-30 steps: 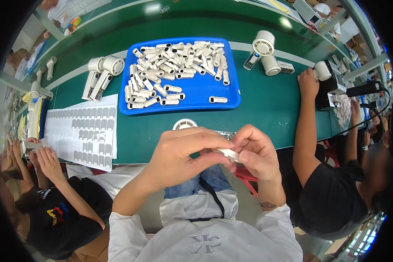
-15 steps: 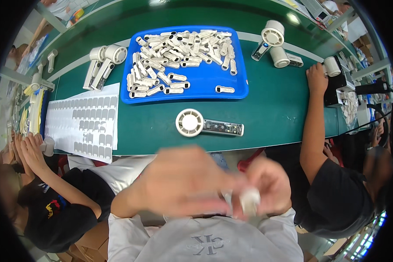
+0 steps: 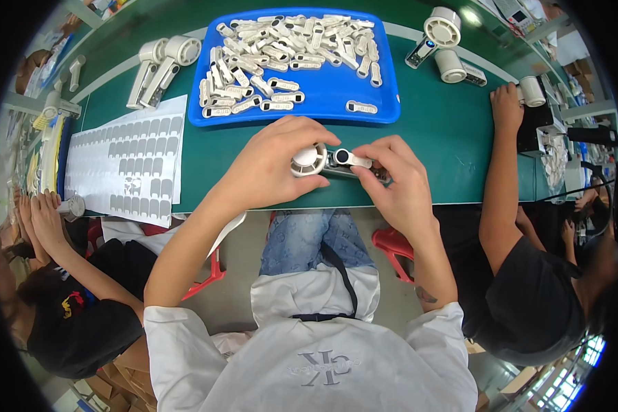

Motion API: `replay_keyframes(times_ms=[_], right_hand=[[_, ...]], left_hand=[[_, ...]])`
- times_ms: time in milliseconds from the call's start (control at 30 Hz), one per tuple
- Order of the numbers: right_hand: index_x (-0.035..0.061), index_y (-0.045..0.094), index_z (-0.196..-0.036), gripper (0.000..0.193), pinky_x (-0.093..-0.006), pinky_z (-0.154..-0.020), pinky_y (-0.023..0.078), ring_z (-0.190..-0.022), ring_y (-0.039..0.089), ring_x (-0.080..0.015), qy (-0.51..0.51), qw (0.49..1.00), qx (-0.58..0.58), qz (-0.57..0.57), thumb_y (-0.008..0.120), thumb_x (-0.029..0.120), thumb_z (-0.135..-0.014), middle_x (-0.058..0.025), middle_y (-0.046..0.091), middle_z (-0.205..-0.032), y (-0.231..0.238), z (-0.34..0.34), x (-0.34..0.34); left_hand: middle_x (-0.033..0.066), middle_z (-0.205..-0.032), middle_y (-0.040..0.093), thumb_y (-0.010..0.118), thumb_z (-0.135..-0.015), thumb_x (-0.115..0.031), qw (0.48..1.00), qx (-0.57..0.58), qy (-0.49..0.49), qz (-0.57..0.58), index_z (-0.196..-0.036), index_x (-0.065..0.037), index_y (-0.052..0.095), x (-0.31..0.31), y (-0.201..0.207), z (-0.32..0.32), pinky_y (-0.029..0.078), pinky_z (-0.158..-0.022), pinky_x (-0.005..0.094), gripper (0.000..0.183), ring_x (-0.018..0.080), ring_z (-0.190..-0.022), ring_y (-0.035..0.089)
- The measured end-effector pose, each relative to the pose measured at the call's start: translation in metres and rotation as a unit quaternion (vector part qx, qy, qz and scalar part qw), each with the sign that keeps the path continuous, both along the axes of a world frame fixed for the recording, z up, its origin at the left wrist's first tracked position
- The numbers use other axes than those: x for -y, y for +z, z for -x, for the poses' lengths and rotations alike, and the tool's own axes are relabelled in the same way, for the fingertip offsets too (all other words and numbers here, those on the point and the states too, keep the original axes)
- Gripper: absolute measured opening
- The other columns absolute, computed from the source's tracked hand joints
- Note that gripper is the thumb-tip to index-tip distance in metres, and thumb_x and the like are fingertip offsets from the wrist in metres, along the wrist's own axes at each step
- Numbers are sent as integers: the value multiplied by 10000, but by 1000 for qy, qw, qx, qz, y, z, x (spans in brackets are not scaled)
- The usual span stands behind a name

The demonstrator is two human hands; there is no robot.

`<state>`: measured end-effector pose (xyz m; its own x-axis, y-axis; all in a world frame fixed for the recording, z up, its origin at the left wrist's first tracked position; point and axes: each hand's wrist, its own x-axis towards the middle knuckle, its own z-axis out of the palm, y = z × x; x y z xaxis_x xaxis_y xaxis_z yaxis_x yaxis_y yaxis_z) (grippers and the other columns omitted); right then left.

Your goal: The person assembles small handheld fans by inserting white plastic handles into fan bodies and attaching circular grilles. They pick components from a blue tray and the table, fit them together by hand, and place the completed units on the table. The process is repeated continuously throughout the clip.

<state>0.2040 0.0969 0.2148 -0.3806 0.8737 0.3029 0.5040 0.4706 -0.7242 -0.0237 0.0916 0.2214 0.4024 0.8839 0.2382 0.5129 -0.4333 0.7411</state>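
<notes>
A white handheld fan (image 3: 308, 160) lies on the green table in front of me, its round head to the left and its opened handle to the right. My left hand (image 3: 279, 165) curves around the fan head, thumb and fingers on either side of it. Between the thumb and fingers of my right hand (image 3: 399, 175) is a small white handle cover (image 3: 352, 159) with a dark round window at its left end. It is over the fan's handle, partly hiding it; whether the two touch I cannot tell.
Behind the fan stands a blue tray (image 3: 288, 122) piled with similar covers. A sheet of grey stickers (image 3: 127, 161) lies to the left, near two assembled fans (image 3: 165, 65). More fans (image 3: 443, 31) stand at the back right. Co-workers sit on both sides, one's arm (image 3: 500, 165) reaching onto the table.
Both hands have moved forward from near my chest to the fan. The left now wraps the fan head, and the right has brought the white cover over the handle.
</notes>
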Motion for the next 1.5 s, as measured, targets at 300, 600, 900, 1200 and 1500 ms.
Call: replay_keyframes(times_ms=[300, 600, 900, 1200, 1500], right_hand=[[34, 718, -931, 191, -367, -706, 494, -815, 615, -271, 8, 1000, 24, -11, 760, 37, -745, -81, 620, -848, -2, 4, -3], [23, 722, -907, 141, -365, -655, 477, -749, 601, -254, -33, 995, 56, -72, 751, 37, -770, -71, 605, -805, -7, 10, 8], [43, 728, -883, 83, -365, -619, 433, -729, 577, -240, -29, 962, 151, -228, 723, 49, -801, -44, 594, -773, -15, 14, 7], [39, 705, -1069, 342, -344, -826, 518, -956, 648, -269, 91, 995, 12, 36, 797, 156, -761, -108, 649, -1112, -12, -18, 2], [69, 600, -1285, 584, -365, -872, 490, -1033, 583, -287, 179, 980, 54, -62, 795, 142, -739, -91, 619, -1184, -42, -25, 15]], left_hand=[[53, -1001, 672, 825, -646, -40, 998, -20, 24, -53, -1003, -91, 681, -2, -23, -14, 492, -848, 380, 388, 273, -976, 597], [61, -997, 677, 828, -663, -44, 996, -18, 17, -82, -990, -76, 691, -3, -27, -14, 503, -839, 364, 356, 252, -967, 616], [88, -1053, 685, 839, -660, -46, 992, -51, -10, -115, -1042, -62, 711, -8, -30, -10, 506, -862, 351, 403, 262, -998, 628], [39, -1028, 670, 846, -591, -30, 982, -63, 63, -169, -955, -76, 671, 35, -25, -28, 473, -862, 381, 407, 262, -1020, 599], [7, -970, 658, 840, -614, -89, 983, -139, 106, -58, -929, -141, 591, 55, -23, -48, 431, -799, 386, 405, 252, -960, 585]])
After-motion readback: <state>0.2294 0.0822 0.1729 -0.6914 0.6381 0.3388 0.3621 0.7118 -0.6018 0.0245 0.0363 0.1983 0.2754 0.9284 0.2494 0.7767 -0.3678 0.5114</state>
